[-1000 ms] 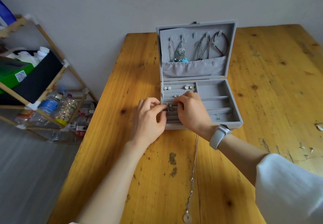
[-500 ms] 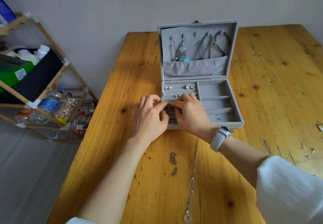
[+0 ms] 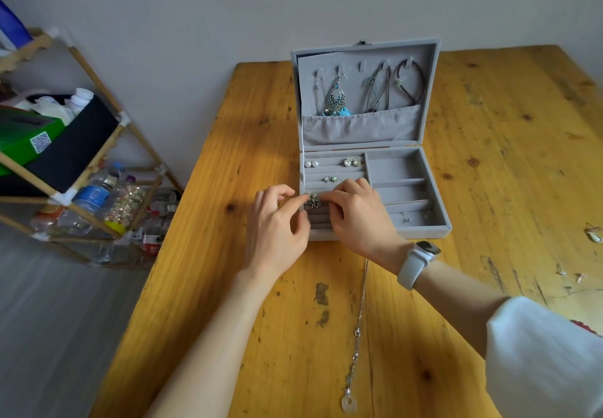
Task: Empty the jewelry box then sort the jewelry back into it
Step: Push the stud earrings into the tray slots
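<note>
Head view: a grey jewelry box (image 3: pixel 375 231) sits open on a wooden desk (image 3: pixel 228 143), its lid standing upright at the back. Both hands meet over the ring-roll rows at the box's left front. The left hand (image 3: pixel 277 231) and the right hand (image 3: pixel 357 218) each pinch a small dark ornate piece (image 3: pixel 312 201), probably a ring or brooch, fingers (image 3: pixel 295 200) closed on it from either side. Two hands seem needed to press it down into a padded slot so it stands and stays put.

Just beyond the fingers, pearl studs (image 3: pixel 311 164), sparkly earrings (image 3: pixel 351 161) and another small pair (image 3: pixel 330 179) already sit in the rows. Farther beyond, a dangling turquoise earring (image 3: pixel 336 101), cords and a dark bracelet (image 3: pixel 411 82) hang from hooks in the lid, kept untangled above its pocket. Right of the fingers, the open compartments hold only tiny pieces at the front.

Near the wrists, toward the viewer, a long silver necklace (image 3: pixel 357 336) with a pale ring pendant lies on the desk, not yet sorted. Far right, a few small items lie near the desk edge. The sorting looks well along.
</note>
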### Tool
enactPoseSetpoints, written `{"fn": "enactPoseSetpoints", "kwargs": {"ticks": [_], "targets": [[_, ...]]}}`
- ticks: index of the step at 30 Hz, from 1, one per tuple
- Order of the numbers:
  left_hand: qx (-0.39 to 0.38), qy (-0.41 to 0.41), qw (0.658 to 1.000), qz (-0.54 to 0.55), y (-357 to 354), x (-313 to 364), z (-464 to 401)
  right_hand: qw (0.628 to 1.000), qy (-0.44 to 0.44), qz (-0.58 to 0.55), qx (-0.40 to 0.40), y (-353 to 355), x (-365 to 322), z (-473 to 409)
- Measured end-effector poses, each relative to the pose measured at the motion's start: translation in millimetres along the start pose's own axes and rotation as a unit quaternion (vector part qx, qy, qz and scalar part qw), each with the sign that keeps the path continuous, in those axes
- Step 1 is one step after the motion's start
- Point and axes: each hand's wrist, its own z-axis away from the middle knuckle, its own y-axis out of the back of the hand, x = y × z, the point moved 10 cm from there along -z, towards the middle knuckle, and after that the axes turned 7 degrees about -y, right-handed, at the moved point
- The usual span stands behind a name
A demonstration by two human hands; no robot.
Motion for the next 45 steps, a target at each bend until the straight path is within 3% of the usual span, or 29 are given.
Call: {"fn": "enactPoseSetpoints", "kwargs": {"ticks": [9,18,23,29,34,38,42,45], "targets": [[-0.108,-0.026,0.99,-0.087,-15,6,-19,0.999,0.025,0.026,0.026,3,-4,11],[-0.019,0.02,1.0,0.004,2,4,-7,1.0,0.02,-0.007,-0.009,9,0,20],[0.042,0.014,0.998,0.033,17,46,0,0.997,-0.001,-0.072,0.008,41,15,48],[0.016,-0.017,0.993,0.116,-5,145,5,0.994,-0.06,-0.085,0.029,88,68,119],[-0.107,-0.048,0.977,0.178,-75,227,27,0.989,-0.113,-0.071,0.068,126,134,180],[-0.145,-0.027,0.979,0.14,-126,245,38,0.976,-0.18,-0.046,0.11,147,194,201],[-0.119,-0.006,0.991,0.062,-137,240,37,0.964,-0.22,0.009,0.148,158,233,191],[-0.101,-0.004,0.993,0.06,-133,240,38,0.958,-0.245,0.061,0.136,154,245,176]]}}
